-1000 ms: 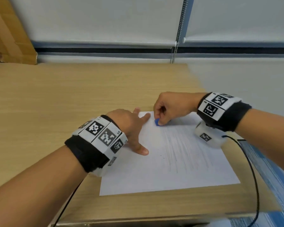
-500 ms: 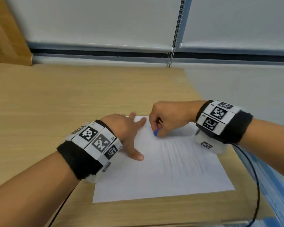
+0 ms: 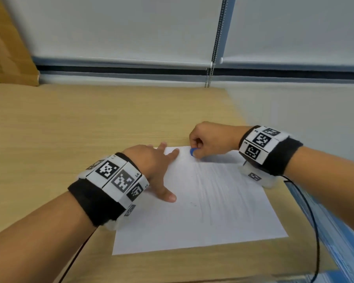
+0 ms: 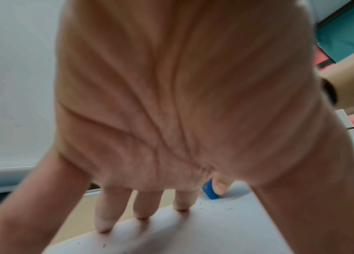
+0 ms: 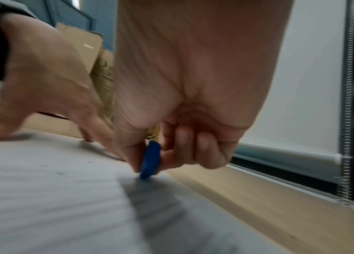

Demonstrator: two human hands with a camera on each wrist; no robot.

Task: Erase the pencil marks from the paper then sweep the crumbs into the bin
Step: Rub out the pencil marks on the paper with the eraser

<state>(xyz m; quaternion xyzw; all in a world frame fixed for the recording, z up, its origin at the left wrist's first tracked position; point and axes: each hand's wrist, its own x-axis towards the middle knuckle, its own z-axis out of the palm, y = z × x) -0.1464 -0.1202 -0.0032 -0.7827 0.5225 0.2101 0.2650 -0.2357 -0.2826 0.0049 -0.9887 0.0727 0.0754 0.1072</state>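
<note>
on smooth white paper (image 3: pixel 223 211), right hand (image 3: pixel 208 137) pinches blue eraser (image 3: pixel 192 152).

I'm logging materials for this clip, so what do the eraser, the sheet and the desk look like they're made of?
Eraser: probably rubber or vinyl, matte blue, pinched in the right hand, leaving dark crumbs.
Sheet: plain paper, matte white, thin, lying flat, with faint grey pencil streaks.
Desk: wood-look top, light with straight grain, likely laminate; cannot tell for sure.

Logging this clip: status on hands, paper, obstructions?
Left hand flat, pinning paper. Right hand pinching blue eraser at far edge. Pencil marks remain. Nothing obstructing.
</note>
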